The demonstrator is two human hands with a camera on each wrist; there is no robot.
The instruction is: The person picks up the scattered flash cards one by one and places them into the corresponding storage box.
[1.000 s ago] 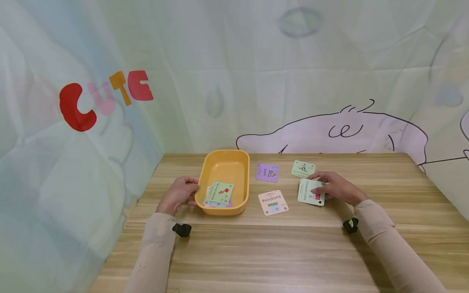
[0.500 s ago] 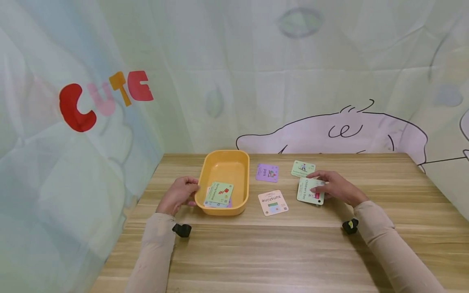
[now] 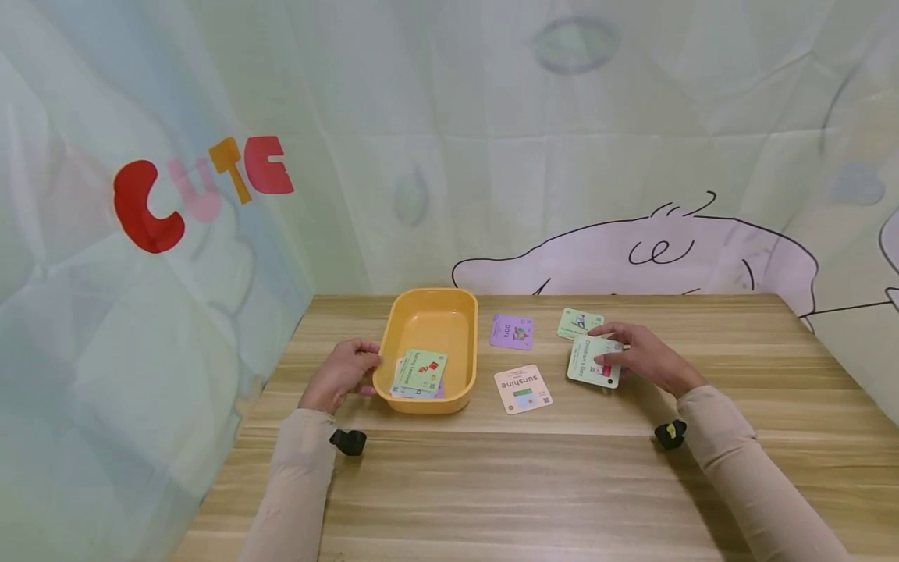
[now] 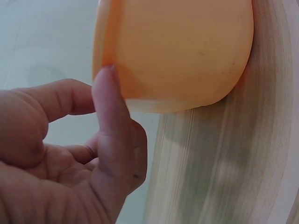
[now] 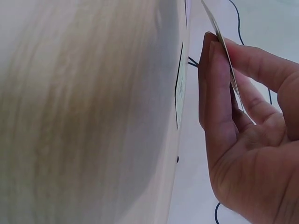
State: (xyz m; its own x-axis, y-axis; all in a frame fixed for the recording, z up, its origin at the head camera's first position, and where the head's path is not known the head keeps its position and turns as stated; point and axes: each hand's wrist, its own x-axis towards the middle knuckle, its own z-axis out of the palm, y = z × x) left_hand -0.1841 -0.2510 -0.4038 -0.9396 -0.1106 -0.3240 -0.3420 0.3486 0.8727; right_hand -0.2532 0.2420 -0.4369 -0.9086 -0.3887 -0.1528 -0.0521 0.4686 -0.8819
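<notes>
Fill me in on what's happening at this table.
A person sits at a wooden table handling word cards. The right hand pinches a green card, lifted off the tabletop. The left hand rests against the side of a yellow tray, which holds a few cards. A "sunshine" card, a purple card and another green card lie on the table.

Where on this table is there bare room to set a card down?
The wide front strip of the table nearest the person is bare, as is the far right end. It is crowded between the yellow tray and the right hand.
</notes>
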